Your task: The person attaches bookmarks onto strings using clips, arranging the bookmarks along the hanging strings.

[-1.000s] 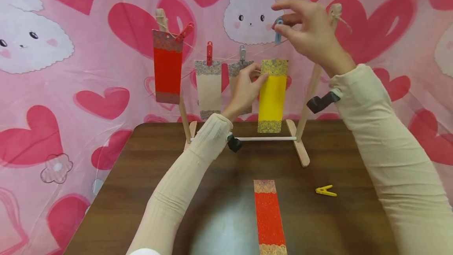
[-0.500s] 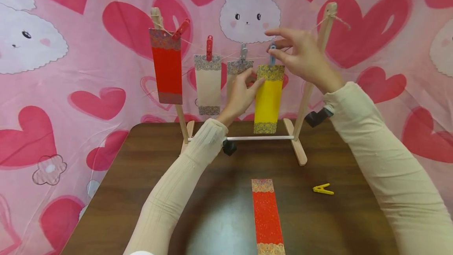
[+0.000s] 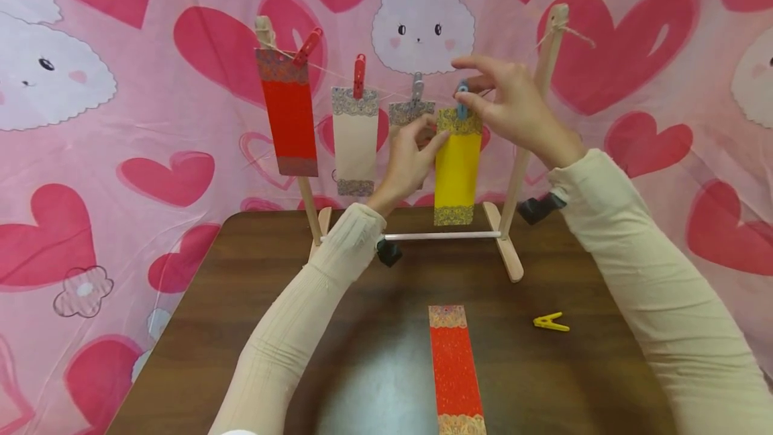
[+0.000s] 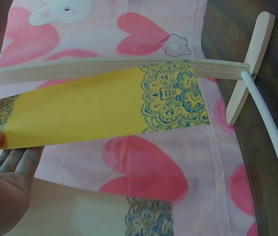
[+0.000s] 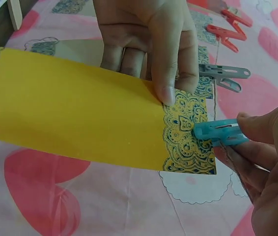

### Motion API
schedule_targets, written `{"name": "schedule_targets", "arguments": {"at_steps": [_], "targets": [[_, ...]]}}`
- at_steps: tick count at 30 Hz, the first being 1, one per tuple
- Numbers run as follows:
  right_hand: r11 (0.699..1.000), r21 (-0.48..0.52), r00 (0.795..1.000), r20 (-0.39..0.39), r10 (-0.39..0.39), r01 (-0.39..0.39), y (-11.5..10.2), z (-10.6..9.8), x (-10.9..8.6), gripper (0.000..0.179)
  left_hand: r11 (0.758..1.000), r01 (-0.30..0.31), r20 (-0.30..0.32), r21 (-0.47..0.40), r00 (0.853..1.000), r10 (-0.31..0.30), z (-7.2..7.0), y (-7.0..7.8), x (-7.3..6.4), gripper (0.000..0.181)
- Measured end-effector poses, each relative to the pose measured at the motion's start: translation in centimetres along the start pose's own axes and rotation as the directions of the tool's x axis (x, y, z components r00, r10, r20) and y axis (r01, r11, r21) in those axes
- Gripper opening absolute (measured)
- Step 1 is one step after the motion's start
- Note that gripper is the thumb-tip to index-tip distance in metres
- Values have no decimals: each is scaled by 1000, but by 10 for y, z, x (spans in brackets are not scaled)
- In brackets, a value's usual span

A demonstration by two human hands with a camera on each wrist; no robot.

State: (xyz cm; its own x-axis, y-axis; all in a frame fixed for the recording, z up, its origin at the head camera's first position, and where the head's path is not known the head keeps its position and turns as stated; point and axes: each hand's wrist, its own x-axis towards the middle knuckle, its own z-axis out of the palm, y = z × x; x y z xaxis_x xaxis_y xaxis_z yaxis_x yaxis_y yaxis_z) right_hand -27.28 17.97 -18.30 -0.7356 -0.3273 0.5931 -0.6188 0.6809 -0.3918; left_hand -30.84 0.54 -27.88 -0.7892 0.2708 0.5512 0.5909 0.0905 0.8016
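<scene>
My left hand (image 3: pixel 410 156) pinches the upper left edge of a yellow bookmark-like card (image 3: pixel 457 173) with lacy patterned ends, thumb in front and fingers behind. Above it, my right hand (image 3: pixel 519 106) holds a blue clothespin (image 5: pixel 220 131) between thumb and fingers. In the right wrist view the clothespin's jaws lie over the card's patterned top edge, at the string (image 5: pixel 235 169). Left of the yellow card hang a card under a grey clothespin (image 3: pixel 417 88), partly hidden by my left hand, a cream card (image 3: pixel 355 143) under a red clothespin (image 3: pixel 359 76), and a red card (image 3: pixel 290 119).
A wooden stand with a right post (image 3: pixel 546 52) and a white crossbar (image 3: pixel 443 236) bears the string. On the brown table (image 3: pixel 362 314) lie another red card (image 3: pixel 455 368) and a yellow clothespin (image 3: pixel 551 321). Behind hangs a pink heart-patterned cloth (image 3: pixel 151 86).
My right hand has come down and left with the blue clothespin, from above the yellow card onto its top edge. My left hand keeps its pinch on the card.
</scene>
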Motion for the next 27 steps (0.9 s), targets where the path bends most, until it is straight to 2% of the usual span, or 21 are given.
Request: {"name": "schedule_targets", "arguments": {"at_steps": [5,11,15,19,22,24,27], "targets": [[999,-48,1000,8,-14,15,0,4,-2,44,999,1,-5,45,1000,-1,1,-1,-3,20],[989,-137,999,26,-44,47,-3,8,-2,36,1000,16,8,13,1000,-16,0,-3,-3,20],[957,-270,994,22,-107,109,-4,10,-6,41,999,16,30,31,999,-17,-3,-7,-5,21],[898,-414,985,-10,-170,151,-2,11,-15,54,998,0,71,64,997,-5,-9,-13,-10,21],[864,-471,974,-42,-223,178,2,10,-23,59,998,-2,95,65,995,-4,-14,-17,-15,20],[855,-478,964,-61,-258,199,5,9,-28,62,999,3,108,51,994,-9,-18,-20,-18,21],[867,-448,955,-84,-286,220,9,9,-38,62,999,14,123,37,992,-18,-24,-23,-25,22]]}}
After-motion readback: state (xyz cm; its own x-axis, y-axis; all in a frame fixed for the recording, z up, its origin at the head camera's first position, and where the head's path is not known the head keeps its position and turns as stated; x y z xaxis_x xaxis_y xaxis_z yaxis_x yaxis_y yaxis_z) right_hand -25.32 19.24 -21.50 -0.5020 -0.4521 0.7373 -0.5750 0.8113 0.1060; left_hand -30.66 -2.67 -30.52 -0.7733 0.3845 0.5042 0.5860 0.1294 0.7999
